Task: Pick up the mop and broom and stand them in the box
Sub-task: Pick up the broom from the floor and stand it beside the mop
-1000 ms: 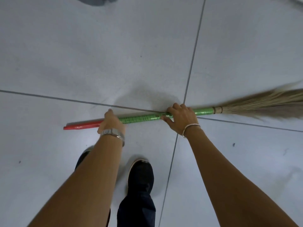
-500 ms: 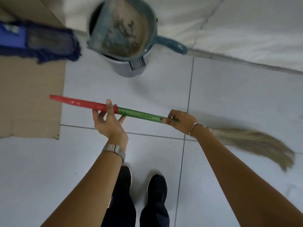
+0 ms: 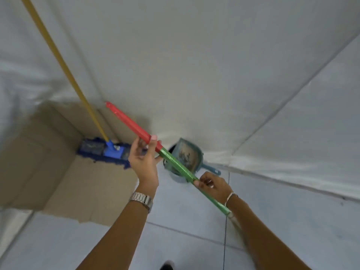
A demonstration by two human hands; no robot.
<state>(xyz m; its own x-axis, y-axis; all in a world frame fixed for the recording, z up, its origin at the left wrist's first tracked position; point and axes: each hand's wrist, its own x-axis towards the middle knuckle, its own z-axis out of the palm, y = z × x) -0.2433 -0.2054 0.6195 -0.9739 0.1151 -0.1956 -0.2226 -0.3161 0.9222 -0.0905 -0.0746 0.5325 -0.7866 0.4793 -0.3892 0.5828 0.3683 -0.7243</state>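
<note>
Both hands (image 3: 143,161) grip the broom (image 3: 171,158) near dustpan (image 3: 188,155), mop (image 3: 106,151).

The mop (image 3: 109,152) stands in the box (image 3: 48,162) on the left. Right of the box sits a bucket (image 3: 178,177) – a dustpan (image 3: 190,155) rests on it. The broom (image 3: 175,164) crosses in front, held in both hands.

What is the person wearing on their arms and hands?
The left hand has a silver metal watch with a linked band on its wrist. The right hand has a thin silver bangle on its wrist. Both forearms are bare, with no sleeves or gloves.
</note>
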